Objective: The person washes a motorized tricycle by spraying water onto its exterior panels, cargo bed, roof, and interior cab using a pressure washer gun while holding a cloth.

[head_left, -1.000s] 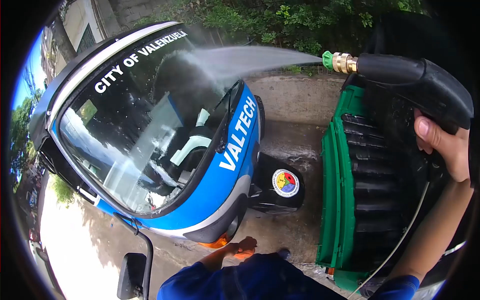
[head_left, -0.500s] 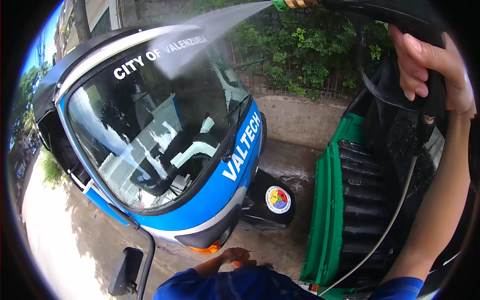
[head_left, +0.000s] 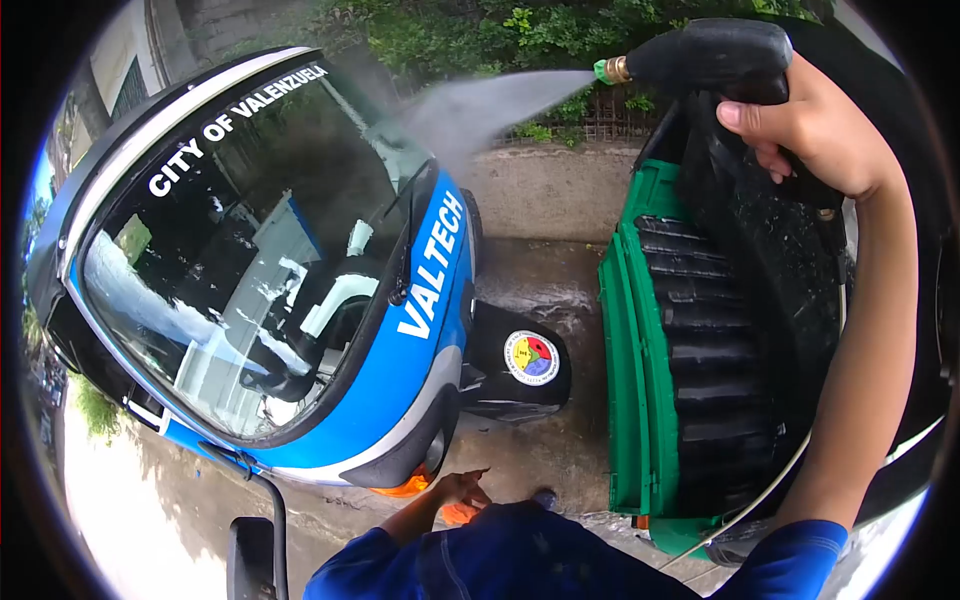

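Note:
My right hand (head_left: 800,130) is wrapped around the grip of a black pressure washer spray gun (head_left: 710,55), raised at the upper right. From its green nozzle a fan of water goes left, past the edge of the windshield (head_left: 240,260) of a blue and white three-wheeler (head_left: 360,430). My left hand (head_left: 462,488) is low in front of my body, near the vehicle's orange light (head_left: 408,487). Its fingers look bent, with something orange (head_left: 459,513) beside them; what it is cannot be made out.
A green cargo bed (head_left: 628,380) with a ribbed black liner stands at right. A pale hose (head_left: 755,510) runs past my right arm. A side mirror (head_left: 252,555) juts out at the lower left. Behind are a low concrete wall (head_left: 545,190) and leafy bushes (head_left: 440,40). The pavement (head_left: 540,280) is wet.
The spray has shifted from the top of the windshield to its right-hand edge. In view, the spray gun and my right hand sit lower and farther left, and the three-wheeler has moved left.

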Demonstrator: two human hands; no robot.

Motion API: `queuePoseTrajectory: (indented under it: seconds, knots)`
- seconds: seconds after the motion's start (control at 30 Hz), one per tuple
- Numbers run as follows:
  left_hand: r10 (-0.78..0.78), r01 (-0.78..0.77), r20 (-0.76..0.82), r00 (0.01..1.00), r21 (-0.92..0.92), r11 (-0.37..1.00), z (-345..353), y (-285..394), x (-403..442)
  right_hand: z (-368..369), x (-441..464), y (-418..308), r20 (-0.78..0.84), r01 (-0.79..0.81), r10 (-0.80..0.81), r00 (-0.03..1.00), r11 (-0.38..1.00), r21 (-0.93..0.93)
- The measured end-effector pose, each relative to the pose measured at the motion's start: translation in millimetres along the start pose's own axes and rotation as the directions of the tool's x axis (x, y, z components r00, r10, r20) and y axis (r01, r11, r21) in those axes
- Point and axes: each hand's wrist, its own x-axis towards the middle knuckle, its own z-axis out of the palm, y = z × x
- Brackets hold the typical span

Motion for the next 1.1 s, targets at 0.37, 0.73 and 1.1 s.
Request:
queuePoseTrajectory:
  seconds: [0.37,0.73,1.1]
  knots:
    - [-0.181,0.169,0.077,0.980,0.138,0.976,3,-17,22,77,-101,94,0.406,-0.151,0.129,0.905,0.988,0.023]
    - [-0.309,-0.001,0.209,0.928,0.829,0.559,-17,-46,156,151,-181,134,0.527,-0.474,0.384,0.758,0.880,0.040]
    - [-0.413,-0.206,0.374,0.831,0.895,0.396,1,74,203,110,-245,48,-0.262,-0.780,0.746,0.613,0.517,-0.352]
